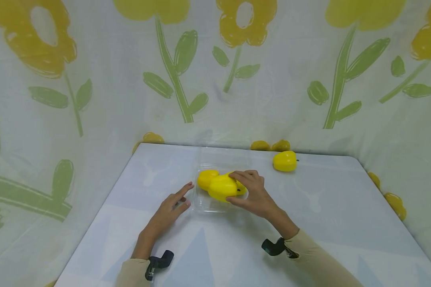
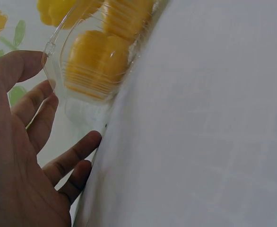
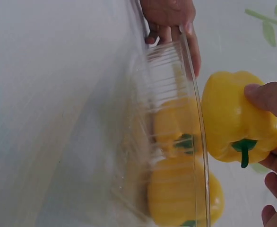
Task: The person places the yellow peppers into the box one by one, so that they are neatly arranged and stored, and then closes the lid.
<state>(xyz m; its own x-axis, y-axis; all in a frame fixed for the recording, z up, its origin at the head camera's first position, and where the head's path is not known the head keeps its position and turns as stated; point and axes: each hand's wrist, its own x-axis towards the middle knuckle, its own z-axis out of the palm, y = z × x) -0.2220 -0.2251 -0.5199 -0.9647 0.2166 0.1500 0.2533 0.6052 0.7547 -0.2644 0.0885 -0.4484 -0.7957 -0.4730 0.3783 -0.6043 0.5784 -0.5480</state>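
Observation:
My right hand (image 1: pixel 254 196) grips a yellow bell pepper (image 3: pixel 226 118) between thumb and fingers, its green stem showing. It is held just above a clear plastic clamshell box (image 1: pixel 209 205). Inside lie two more yellow bell peppers, one at the left (image 1: pixel 205 178) and one at the right (image 1: pixel 242 188), the latter partly covered by the held pepper and the hand. At the box's left edge is my left hand (image 1: pixel 168 210), fingers loosely extended and fingertips right at the rim. The left wrist view shows its thumb overlapping the box's corner.
Another yellow bell pepper (image 1: pixel 284 161) lies on its side near the table's back edge, right of the box. The box's clear lid (image 1: pixel 224 154) stands open toward the back. A flower-patterned cloth (image 1: pixel 273 87) hangs behind the white table (image 1: pixel 330 223).

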